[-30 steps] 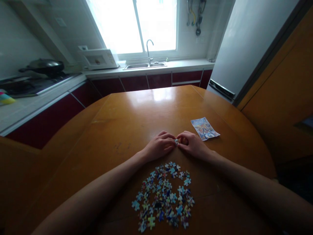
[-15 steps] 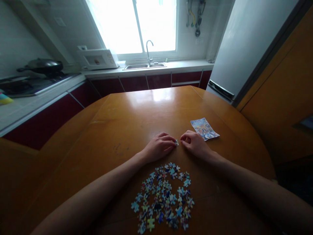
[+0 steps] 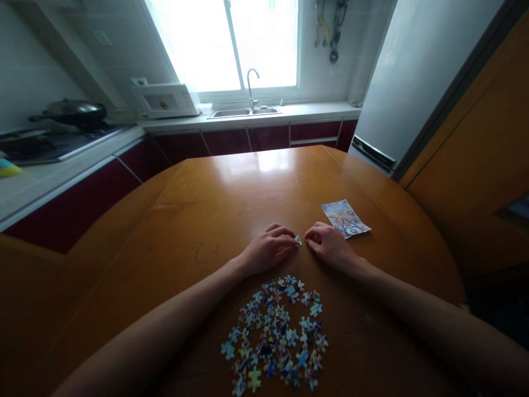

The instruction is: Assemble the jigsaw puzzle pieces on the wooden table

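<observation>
My left hand [image 3: 270,247] rests on the wooden table with its fingertips closed on a small light-coloured jigsaw puzzle piece [image 3: 298,241]. Just to the right of that piece is my right hand [image 3: 328,242], its thumb and forefinger pinched together; whatever they hold, if anything, is too small to make out. Nearer to me, between my forearms, a loose pile of jigsaw pieces [image 3: 270,322] in blue, yellow and dark colours is spread out. Beyond my right hand lies a colourful picture sheet [image 3: 345,218], partly behind the hand.
The brown table [image 3: 231,187] has a rounded edge. Behind it runs a counter with a sink [image 3: 230,113], a faucet [image 3: 250,88] and a white microwave [image 3: 167,101]. A black pan [image 3: 74,112] sits on the stove at left, and a fridge [image 3: 417,77] stands at right.
</observation>
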The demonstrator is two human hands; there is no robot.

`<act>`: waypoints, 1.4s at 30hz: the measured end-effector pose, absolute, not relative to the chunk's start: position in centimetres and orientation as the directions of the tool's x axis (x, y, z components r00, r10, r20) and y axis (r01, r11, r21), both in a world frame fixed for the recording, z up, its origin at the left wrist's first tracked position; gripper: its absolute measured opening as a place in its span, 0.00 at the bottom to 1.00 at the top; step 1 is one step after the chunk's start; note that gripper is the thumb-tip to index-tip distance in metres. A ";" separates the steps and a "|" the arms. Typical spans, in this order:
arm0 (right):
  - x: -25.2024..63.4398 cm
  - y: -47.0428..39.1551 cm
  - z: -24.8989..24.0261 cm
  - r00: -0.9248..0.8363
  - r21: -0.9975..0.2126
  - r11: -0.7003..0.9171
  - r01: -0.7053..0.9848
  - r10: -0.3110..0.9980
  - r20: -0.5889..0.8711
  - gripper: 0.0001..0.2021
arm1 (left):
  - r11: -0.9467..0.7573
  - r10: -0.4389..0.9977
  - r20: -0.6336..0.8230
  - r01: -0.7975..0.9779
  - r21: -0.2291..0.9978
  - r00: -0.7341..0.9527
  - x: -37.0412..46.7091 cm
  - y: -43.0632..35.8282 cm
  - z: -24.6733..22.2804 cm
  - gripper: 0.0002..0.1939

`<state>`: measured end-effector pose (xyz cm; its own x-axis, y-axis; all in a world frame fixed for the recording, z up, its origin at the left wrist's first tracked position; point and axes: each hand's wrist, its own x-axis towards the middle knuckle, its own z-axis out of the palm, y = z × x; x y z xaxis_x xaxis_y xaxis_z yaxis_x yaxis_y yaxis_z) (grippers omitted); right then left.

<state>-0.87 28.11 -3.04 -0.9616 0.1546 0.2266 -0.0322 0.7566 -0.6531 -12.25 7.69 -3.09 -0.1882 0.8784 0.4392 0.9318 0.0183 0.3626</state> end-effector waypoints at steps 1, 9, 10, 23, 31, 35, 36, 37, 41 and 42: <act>-0.9 28.1 -3.1 -0.962 -0.652 0.757 -0.031 0.156 0.226 0.05 | 0.020 0.874 0.445 0.929 0.370 -0.197 -12.2 7.7 -3.1 0.09; -0.9 28.1 -3.1 -0.963 -0.644 0.764 -0.036 0.145 0.227 0.05 | 0.043 0.851 0.466 0.917 0.397 -0.241 -12.3 7.8 -3.1 0.10; -0.8 28.1 -3.0 -0.964 -0.642 0.766 -0.036 0.142 0.224 0.05 | 0.041 0.851 0.466 0.916 0.399 -0.242 -12.3 7.8 -3.1 0.10; -0.9 28.0 -2.9 -0.968 -0.630 0.776 -0.032 0.133 0.213 0.05 | 0.036 0.855 0.462 0.916 0.401 -0.236 -12.2 7.8 -2.9 0.10; -0.9 28.0 -2.8 -0.970 -0.630 0.776 -0.031 0.130 0.207 0.05 | 0.082 0.830 0.476 0.908 0.411 -0.290 -12.3 7.8 -3.1 0.09; -0.8 27.9 -2.8 -0.968 -0.630 0.776 -0.027 0.137 0.210 0.05 | 0.091 0.821 0.483 0.905 0.416 -0.305 -12.5 7.8 -3.4 0.09; -0.8 27.9 -2.8 -0.968 -0.630 0.776 -0.029 0.135 0.211 0.05 | 0.091 0.821 0.482 0.905 0.415 -0.304 -12.5 7.8 -3.4 0.09; -0.8 27.9 -2.8 -0.968 -0.630 0.776 -0.030 0.134 0.211 0.05 | 0.090 0.823 0.481 0.906 0.415 -0.302 -12.4 7.8 -3.3 0.09; -0.8 27.9 -2.7 -0.968 -0.629 0.777 -0.024 0.139 0.210 0.05 | 0.067 0.838 0.469 0.906 0.418 -0.278 -12.3 7.8 -3.0 0.09; -0.8 27.9 -2.7 -0.968 -0.628 0.778 -0.022 0.141 0.209 0.05 | 0.059 0.845 0.463 0.906 0.419 -0.269 -12.2 7.8 -3.0 0.09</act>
